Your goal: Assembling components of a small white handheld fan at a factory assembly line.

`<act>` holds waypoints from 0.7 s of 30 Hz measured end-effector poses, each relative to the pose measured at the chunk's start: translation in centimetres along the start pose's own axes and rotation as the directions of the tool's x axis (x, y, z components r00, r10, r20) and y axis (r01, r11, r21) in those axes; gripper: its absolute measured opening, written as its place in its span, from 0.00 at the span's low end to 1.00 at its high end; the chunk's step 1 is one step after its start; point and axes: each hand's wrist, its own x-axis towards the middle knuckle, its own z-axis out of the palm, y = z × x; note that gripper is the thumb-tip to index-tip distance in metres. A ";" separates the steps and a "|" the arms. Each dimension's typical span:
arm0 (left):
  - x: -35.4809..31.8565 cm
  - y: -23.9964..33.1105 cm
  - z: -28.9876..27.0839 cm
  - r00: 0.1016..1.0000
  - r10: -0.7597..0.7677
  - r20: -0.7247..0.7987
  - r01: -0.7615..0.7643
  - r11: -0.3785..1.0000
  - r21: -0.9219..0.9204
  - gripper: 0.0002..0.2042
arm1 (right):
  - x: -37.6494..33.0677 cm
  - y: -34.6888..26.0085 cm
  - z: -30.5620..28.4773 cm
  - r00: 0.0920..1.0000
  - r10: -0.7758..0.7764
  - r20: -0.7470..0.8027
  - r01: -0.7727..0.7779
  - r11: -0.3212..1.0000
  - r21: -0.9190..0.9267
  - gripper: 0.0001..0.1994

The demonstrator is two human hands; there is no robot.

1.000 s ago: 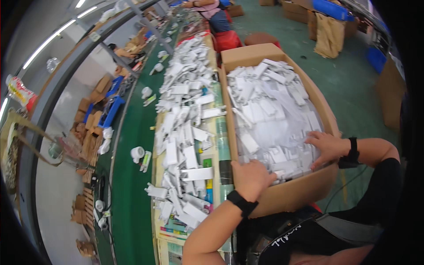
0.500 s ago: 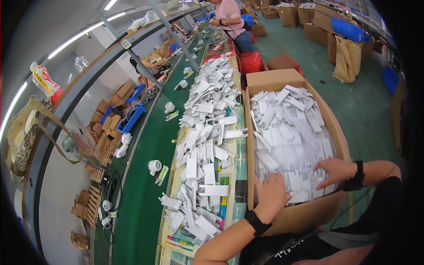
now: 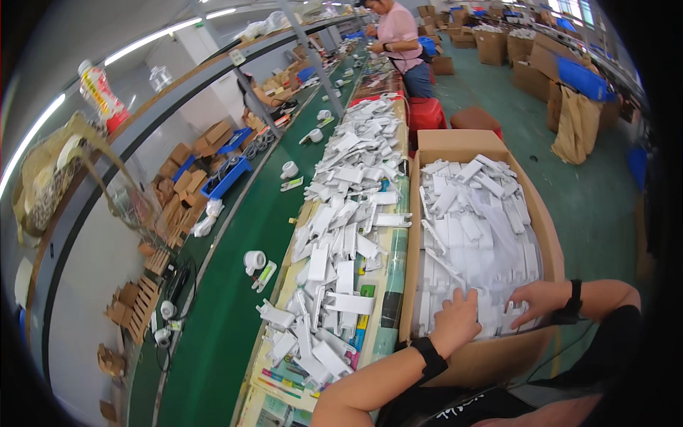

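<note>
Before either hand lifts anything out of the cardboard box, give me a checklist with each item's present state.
1. Left hand lies on the flat white plastic pieces inside the open brown cardboard box: ok.
2. Right hand is also in the box, on the pieces: ok.
3. Either hand's fingers closed around a piece: cannot tell.
4. Box filled with pieces: ok.
5. Bench strip beside the box bare of loose white pieces: not ok.
6. Person in the pink shirt stands far from the box: ok.

A big brown cardboard box of white flat packs stands at the bench's right edge. More white packs litter the bench top
</note>
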 end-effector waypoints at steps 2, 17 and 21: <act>-0.2 0.2 -0.6 1.000 -0.003 0.010 0.003 1.000 -0.025 0.27 | -0.3 0.0 -0.1 0.996 -0.074 -0.053 0.073 0.997 -0.019 0.23; -0.8 -3.5 -3.0 0.973 -0.024 -0.231 -0.053 0.945 -0.323 0.15 | -1.0 2.1 -6.6 0.775 0.247 -0.582 0.209 0.769 0.604 0.27; -1.6 -6.8 -5.3 0.889 -0.269 -0.370 -0.051 0.746 -0.665 0.11 | 2.5 -2.7 -8.5 0.751 0.146 -0.644 0.486 0.537 0.689 0.28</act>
